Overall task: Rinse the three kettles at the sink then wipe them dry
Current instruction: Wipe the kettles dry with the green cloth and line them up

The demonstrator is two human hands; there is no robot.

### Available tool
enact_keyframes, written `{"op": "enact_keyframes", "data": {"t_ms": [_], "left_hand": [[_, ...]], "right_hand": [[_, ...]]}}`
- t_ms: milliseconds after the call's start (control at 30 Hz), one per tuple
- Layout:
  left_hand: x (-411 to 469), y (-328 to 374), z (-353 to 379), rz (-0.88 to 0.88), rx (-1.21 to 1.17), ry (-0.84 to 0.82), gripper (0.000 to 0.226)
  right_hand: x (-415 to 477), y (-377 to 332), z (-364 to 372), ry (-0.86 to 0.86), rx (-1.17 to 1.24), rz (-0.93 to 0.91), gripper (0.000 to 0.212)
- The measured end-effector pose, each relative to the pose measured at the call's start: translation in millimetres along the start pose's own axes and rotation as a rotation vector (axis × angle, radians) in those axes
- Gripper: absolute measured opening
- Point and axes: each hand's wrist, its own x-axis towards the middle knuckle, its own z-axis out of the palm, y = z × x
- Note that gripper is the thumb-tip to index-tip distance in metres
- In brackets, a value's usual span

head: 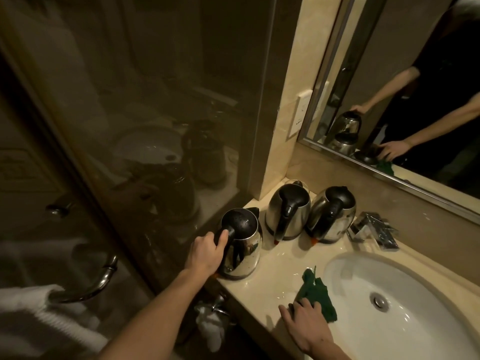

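Note:
Three steel kettles with black lids and handles stand on the beige counter [275, 258]. My left hand [207, 252] grips the black handle of the nearest kettle [245, 252], which stands at the counter's left front edge. The middle kettle [289, 210] and the right kettle [331, 214] stand side by side behind it, near the wall. My right hand [307, 326] rests on the counter's front edge and holds the near end of a dark green cloth [317, 293], which lies at the left rim of the white sink [415, 287].
A chrome faucet [374, 229] stands behind the sink basin. A mirror [405, 100] covers the wall above. A glass partition [155, 126] closes off the left side. White towels [39, 315] hang on a chrome rail [101, 279] at the lower left.

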Motion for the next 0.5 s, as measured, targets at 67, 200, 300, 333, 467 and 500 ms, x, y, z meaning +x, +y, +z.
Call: {"op": "enact_keyframes", "data": {"t_ms": [67, 200, 300, 333, 467, 500], "left_hand": [[-2, 1, 4, 0.018, -0.004, -0.009, 0.053], [-9, 6, 12, 0.054, -0.011, -0.038, 0.055], [-20, 19, 21, 0.082, 0.012, -0.053, 0.052], [-24, 23, 25, 0.093, 0.012, -0.053, 0.052], [-40, 42, 42, 0.145, 0.006, -0.053, 0.051], [-44, 46, 46, 0.153, 0.003, -0.055, 0.050]], "right_hand": [[-2, 1, 2, 0.023, 0.058, 0.035, 0.049], [3, 8, 9, 0.107, 0.282, 0.124, 0.046], [12, 12, 16, 0.267, 0.503, 0.261, 0.052], [16, 13, 16, 0.311, 0.564, 0.300, 0.057], [18, 16, 13, 0.439, 0.776, 0.364, 0.065], [15, 15, 9, 0.458, 0.817, 0.364, 0.064]]}}
